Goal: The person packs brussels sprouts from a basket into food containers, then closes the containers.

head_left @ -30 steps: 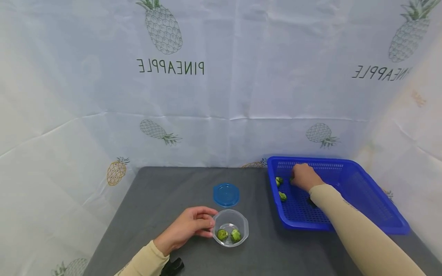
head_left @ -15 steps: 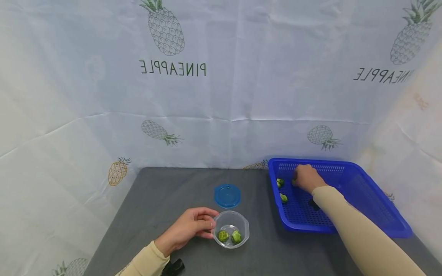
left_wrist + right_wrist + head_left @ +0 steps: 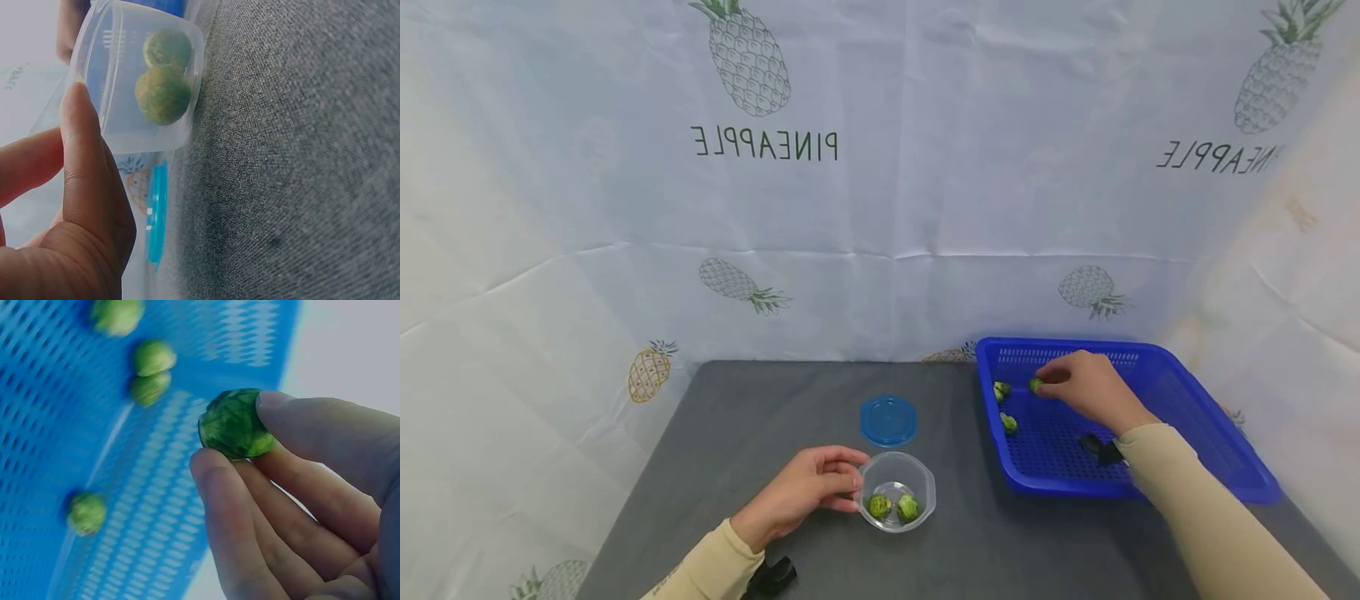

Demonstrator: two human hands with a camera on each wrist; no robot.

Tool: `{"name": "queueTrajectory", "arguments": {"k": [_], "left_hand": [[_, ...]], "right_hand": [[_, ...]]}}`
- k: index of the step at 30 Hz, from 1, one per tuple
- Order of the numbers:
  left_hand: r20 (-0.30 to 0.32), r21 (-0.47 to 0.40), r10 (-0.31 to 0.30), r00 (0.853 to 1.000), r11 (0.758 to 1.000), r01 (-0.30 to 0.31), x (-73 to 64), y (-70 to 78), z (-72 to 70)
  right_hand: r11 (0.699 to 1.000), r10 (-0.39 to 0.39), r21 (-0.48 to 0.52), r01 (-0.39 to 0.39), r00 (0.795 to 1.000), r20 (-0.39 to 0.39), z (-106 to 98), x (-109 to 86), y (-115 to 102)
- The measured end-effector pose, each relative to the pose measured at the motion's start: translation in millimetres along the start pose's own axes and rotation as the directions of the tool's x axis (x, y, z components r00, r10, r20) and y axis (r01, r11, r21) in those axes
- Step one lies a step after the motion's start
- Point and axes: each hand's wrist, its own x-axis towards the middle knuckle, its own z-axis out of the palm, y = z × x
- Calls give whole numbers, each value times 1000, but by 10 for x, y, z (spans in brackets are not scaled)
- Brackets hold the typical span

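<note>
My left hand (image 3: 808,490) holds the rim of a clear plastic container (image 3: 919,477) on the grey table, thumb and fingers at its left side. Inside the container lie two Brussels sprouts (image 3: 164,94), side by side. Over the blue basket (image 3: 1187,417), my right hand (image 3: 1093,393) pinches another Brussels sprout (image 3: 234,425) between thumb and fingertips. Loose sprouts (image 3: 87,514) lie on the basket's bottom, mostly along its left side in the head view.
A blue round lid (image 3: 888,421) lies flat just behind the container. The basket stands at the table's back right. A pineapple-print curtain (image 3: 865,200) hangs behind and at the sides. Black straps (image 3: 771,577) sit at both wrists.
My right hand has risen slightly and turned, drawing back to the right with a sprout now visible in its fingers. The left hand stays at the container.
</note>
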Motion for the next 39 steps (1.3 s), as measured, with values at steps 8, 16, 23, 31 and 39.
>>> {"name": "queueTrajectory", "arguments": {"k": [8,16,23,31,39], "left_hand": [[5,7,-1,1000,1000,1,-8,12,-2],[-3,5,-3,1000,1000,3,-14,1,-11],[-9,7,-10,1000,1000,10,-3,-3,-24],[2,11,-9,1000,1000,9,-12,12,-34],[-1,2,-10,1000,1000,10,-13,18,-32]], "right_hand": [[997,-17,69,21,998,-60,83,-317,-373],[979,-70,191,77,996,-46,352,-358,-818],[964,-115,240,118,993,-24,622,-322,-1103],[926,-206,325,191,978,12,986,-339,-1328],[910,-282,329,251,958,50,1248,-328,-1445]]}}
